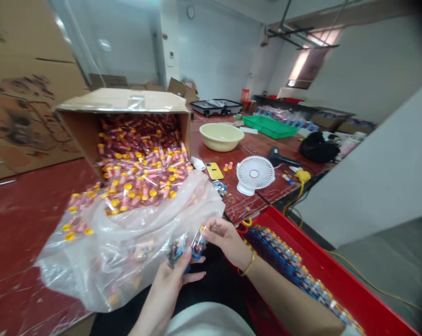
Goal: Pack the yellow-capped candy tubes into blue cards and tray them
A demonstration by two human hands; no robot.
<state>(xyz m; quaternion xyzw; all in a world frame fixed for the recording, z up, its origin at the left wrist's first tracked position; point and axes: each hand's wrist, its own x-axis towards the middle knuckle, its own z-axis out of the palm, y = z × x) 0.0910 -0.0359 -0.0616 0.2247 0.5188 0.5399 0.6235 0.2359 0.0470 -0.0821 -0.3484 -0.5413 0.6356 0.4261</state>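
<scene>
My left hand (pixel 176 275) is closed around small blue printed packets (pixel 176 250), just in front of the plastic bag's edge. Pinched between the fingers of my right hand (pixel 226 238) is the top of a small clear tube (pixel 197 243) with a blue base, and its lower end meets my left fingertips. A clear plastic bag (pixel 127 261) lies to the left of both hands. Behind it, a tipped cardboard box (pixel 123 99) spills many pink tubes with yellow caps (pixel 151 175) onto the bag.
On the red table (pixel 29 233) are a yellow phone (pixel 215 171), a white fan (pixel 255 173), a cream basin (pixel 221 136), a green tray (pixel 271 127) and a dark hair dryer (pixel 284 157). A red tray (pixel 336 266) with rows of filled tubes stands at the right.
</scene>
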